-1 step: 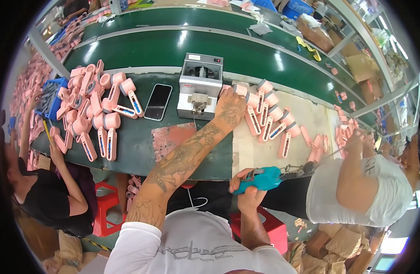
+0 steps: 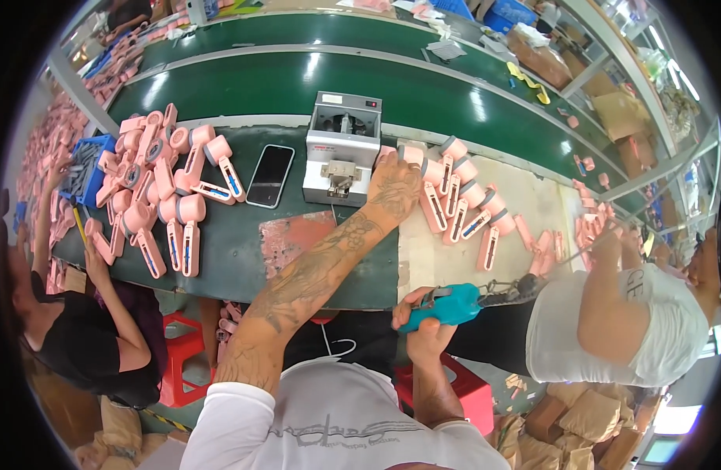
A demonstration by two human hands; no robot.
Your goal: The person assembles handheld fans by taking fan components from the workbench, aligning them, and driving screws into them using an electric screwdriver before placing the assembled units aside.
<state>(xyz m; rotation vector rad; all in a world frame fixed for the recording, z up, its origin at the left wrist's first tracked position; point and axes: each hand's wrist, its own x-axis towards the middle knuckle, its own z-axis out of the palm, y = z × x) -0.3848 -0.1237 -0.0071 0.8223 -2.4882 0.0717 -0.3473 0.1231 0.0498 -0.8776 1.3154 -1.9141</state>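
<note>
My left hand [image 2: 395, 188] reaches across to the right side of a small grey machine [image 2: 344, 149]. Its fingers are curled down over a pink housing [image 2: 386, 151], mostly hidden under them. Close to my body, my right hand [image 2: 425, 327] is wrapped round a teal powered screwdriver [image 2: 452, 304], held sideways with its tip end to the right, where a coiled hanger is attached. Right of my left hand, several pink housings [image 2: 459, 219] with round heads and open handles lie in a cluster, showing dark or blue parts inside.
Another heap of pink housings [image 2: 153, 168] lies left of a phone [image 2: 271, 175]. A blue bin [image 2: 88, 168] holds grey parts. A worn pink patch [image 2: 296, 239] marks the table. Beyond runs a green conveyor belt [image 2: 243, 82]. One person sits at the left [image 2: 102, 329], another at the right [image 2: 619, 329].
</note>
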